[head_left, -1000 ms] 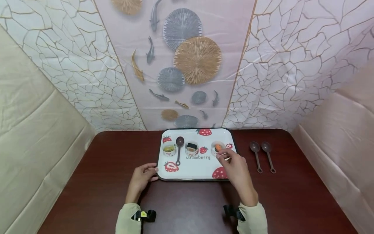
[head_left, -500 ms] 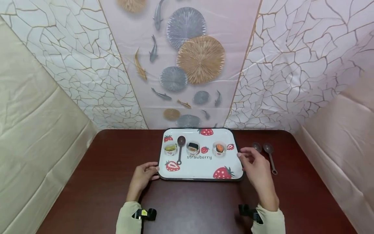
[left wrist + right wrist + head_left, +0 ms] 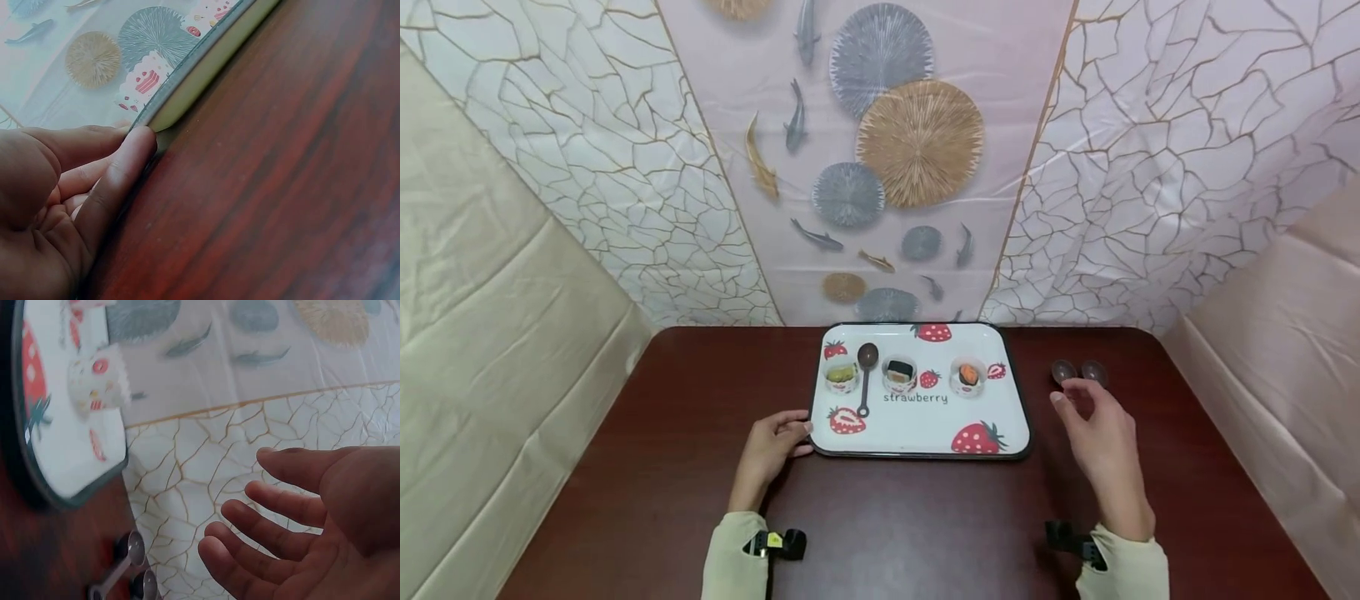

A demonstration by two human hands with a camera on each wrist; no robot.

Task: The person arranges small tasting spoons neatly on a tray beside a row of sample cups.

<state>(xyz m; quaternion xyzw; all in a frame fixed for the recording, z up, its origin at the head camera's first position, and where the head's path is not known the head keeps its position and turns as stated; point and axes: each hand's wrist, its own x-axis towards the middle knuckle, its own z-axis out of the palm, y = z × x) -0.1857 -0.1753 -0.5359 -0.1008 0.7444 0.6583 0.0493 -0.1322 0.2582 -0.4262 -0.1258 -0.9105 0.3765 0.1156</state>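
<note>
Right hand (image 3: 1105, 437), fingers loosely extended, now sits farther frame-right, near two spoons (image 3: 1063, 372); left hand (image 3: 771, 442) pinches tray (image 3: 910, 433) by its rim.

Fish-print cloth (image 3: 917, 150) behind reddish-brown table (image 3: 887, 517).

Left hand (image 3: 769, 443) pinching, fingers (image 3: 111, 184) nearly together; right hand (image 3: 1102, 432) relaxed, fingers loosely bent, slightly spread, thumb (image 3: 297, 465) apart.

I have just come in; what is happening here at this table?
A person's left hand pinches the left edge of a strawberry-print tray. The right hand holds nothing and hovers near two spoons on the table beside the tray. On the tray stand three small cups with sushi-like pieces; another spoon lies between the left and middle cups.
</note>
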